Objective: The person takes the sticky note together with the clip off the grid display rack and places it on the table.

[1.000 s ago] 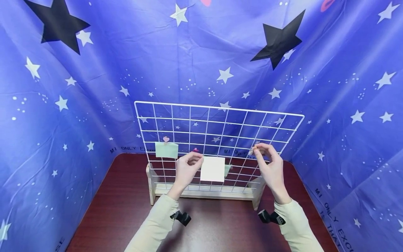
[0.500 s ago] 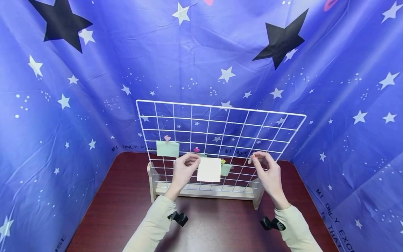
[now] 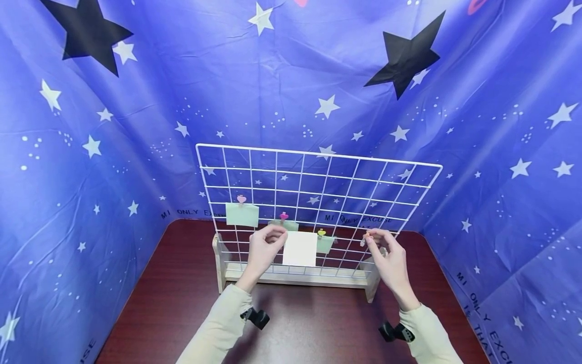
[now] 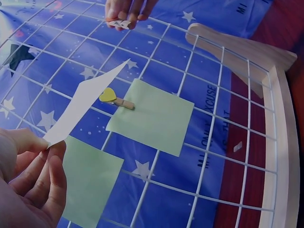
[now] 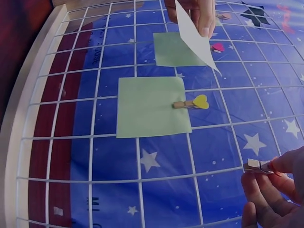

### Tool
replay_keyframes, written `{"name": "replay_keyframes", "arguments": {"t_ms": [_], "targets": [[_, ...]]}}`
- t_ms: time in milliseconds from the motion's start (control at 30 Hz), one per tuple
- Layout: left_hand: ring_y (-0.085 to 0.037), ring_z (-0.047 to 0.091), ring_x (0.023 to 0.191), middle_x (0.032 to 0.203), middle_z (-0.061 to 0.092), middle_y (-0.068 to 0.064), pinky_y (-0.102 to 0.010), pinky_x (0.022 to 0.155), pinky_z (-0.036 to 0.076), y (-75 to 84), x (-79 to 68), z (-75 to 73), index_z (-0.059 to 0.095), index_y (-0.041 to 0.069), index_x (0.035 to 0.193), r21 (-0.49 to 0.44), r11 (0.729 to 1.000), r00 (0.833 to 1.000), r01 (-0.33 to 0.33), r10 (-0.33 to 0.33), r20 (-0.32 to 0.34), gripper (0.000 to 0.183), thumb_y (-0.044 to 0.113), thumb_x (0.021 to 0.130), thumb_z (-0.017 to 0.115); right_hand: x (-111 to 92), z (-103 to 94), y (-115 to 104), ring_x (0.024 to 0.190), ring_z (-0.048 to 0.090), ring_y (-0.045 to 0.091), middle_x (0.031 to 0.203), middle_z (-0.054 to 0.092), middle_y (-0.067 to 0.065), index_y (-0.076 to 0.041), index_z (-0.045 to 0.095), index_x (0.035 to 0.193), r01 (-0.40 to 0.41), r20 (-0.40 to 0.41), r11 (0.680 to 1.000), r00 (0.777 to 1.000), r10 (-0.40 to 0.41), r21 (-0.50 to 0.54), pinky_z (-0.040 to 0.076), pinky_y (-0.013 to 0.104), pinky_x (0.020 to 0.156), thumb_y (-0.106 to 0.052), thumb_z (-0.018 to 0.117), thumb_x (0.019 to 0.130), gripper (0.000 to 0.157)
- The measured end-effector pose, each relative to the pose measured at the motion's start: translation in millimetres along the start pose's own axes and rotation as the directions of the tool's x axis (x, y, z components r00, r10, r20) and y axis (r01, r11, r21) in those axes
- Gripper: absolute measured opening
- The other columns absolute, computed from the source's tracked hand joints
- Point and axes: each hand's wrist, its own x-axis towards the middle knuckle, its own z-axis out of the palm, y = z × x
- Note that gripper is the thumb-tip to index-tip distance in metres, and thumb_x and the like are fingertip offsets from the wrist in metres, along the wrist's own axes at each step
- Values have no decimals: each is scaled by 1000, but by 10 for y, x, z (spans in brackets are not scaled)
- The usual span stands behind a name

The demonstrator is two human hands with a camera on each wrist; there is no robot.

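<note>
My left hand (image 3: 265, 248) pinches a square white paper note (image 3: 299, 248) by its upper left corner, in front of the white wire grid (image 3: 318, 153). In the left wrist view the note (image 4: 88, 102) bends and stands off the wires. My right hand (image 3: 389, 258) pinches a small wooden clothespin (image 5: 256, 165) with an orange-red end, near the grid's right side. Three green notes hang on the grid, each by a heart clothespin: a pink one (image 3: 241, 199), a magenta one (image 3: 284, 216) and a yellow one (image 3: 322, 232). The white note partly hides the middle and right green notes.
The grid stands in a pale wooden base (image 3: 295, 277) on a dark red-brown table (image 3: 309, 323). Blue star-printed cloth (image 3: 291, 76) surrounds the table at the back and both sides. A black camera (image 3: 255, 317) is strapped on each wrist.
The white note has shifted slightly left and down in my left hand, uncovering the yellow clothespin. My right hand has lowered a little with its clothespin.
</note>
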Motion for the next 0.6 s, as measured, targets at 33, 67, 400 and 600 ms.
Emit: {"name": "replay_keyframes", "arguments": {"t_ms": [33,67,400,600], "targets": [[-30,65,67,76,68,-22,-19,63,52,-7,-7,-3,68,-13,88,3,1000,1000,3,-3,0,7,-12,82,67,-17,-2,55,78,61,4,87,66,26,14,61,102,-6,-4,1000,1000,6,0,46,12,70,17,60,85,17],[-29,65,66,77,68,-22,-18,63,52,-15,-14,-7,68,-13,88,6,1000,1000,8,-8,0,7,-12,82,67,-36,-5,107,78,62,6,88,67,25,12,62,102,-12,-7,1000,1000,13,2,47,12,71,16,61,85,17],[-34,67,67,77,68,-22,-21,64,53,-98,-71,-70,68,-12,88,30,999,1000,23,-23,1,6,-11,82,67,-144,-36,307,77,65,22,89,69,15,6,64,103,-79,-3,995,997,79,-63,47,13,72,10,64,87,16],[-32,66,67,77,68,-22,-22,64,54,-136,-114,-90,67,-12,88,32,999,999,40,-40,5,6,-11,82,66,-156,-27,167,76,64,8,88,68,21,10,63,102,-72,4,995,997,72,-69,47,12,71,14,62,85,17]]}}
